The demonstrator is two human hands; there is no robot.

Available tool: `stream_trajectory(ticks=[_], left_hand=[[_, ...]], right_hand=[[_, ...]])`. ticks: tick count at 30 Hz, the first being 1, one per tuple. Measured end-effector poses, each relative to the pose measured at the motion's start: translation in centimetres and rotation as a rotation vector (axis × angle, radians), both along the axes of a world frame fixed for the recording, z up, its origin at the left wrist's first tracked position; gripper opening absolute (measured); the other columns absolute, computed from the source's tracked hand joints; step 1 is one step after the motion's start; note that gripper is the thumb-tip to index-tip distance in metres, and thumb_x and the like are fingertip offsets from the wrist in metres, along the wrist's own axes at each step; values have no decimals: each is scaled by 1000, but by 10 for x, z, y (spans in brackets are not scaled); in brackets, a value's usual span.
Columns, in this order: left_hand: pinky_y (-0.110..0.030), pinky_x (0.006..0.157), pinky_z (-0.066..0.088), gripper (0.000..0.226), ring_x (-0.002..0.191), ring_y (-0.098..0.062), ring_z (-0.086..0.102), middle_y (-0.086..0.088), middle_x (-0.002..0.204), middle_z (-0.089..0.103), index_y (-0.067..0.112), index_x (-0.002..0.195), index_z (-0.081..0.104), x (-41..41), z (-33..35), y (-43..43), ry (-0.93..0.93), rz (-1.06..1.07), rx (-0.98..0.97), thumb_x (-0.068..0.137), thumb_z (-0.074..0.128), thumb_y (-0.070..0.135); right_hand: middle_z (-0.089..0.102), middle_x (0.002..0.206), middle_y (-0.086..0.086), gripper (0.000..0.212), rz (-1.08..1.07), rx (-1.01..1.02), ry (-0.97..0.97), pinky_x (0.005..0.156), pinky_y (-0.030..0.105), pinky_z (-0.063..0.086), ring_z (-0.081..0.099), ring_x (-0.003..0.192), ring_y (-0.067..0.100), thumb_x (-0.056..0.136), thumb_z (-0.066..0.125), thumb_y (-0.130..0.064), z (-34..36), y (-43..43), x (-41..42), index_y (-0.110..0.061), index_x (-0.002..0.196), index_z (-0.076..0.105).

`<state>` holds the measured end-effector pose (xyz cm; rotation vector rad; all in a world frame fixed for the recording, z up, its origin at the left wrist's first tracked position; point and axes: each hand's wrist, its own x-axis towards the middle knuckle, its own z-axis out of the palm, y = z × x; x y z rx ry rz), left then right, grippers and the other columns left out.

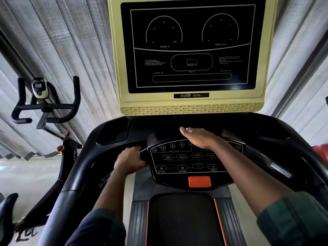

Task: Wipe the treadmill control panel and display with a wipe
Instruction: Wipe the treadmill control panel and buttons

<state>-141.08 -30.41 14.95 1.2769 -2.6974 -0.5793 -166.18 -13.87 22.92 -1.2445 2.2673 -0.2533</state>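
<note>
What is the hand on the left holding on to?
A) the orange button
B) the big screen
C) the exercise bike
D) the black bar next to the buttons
D: the left hand has its fingers curled round the black bar just beside the control panel, well away from the orange button and the big screen.

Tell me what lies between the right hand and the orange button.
In the head view, control panel buttons: START, then a red button below it, separate the right hand from the orange button.
</note>
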Motion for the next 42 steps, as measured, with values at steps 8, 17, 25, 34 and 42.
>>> stream_trajectory(ticks=[8,17,25,34,42], left_hand=[[-26,51,40,37,54,-11,52,10,63,58,27,71,54,1,-3,-3,6,-27,-11,56,67,58],[-28,57,43,36,64,-18,57,9,71,59,25,80,57,3,-4,-5,19,-62,5,59,71,51],[-35,67,51,45,84,-27,66,1,87,67,26,94,56,5,-5,-11,20,-126,59,62,79,49],[-35,72,52,63,85,-19,62,0,99,67,20,109,55,19,-10,-13,-28,-103,114,59,92,34],[-27,75,44,62,97,-22,64,3,96,63,23,109,54,22,-5,-31,-59,-230,263,59,92,23]], right_hand=[[36,161,3,83,149,-26,75,121,42,24,32,150,23,98,7,-70,-2,-30,41,-16,144,51],[45,154,9,72,108,-125,248,121,40,25,37,146,25,104,16,-59,-15,-41,77,-9,147,46],[30,164,7,69,139,-224,343,126,38,14,24,153,20,105,19,-56,-27,-37,98,-11,155,33],[24,165,13,70,200,-256,556,127,41,9,16,154,28,105,24,-52,-46,-37,138,-5,157,23],[-11,169,2,74,242,-348,587,127,41,7,-12,156,18,105,26,-49,-86,8,189,-11,160,-6]])
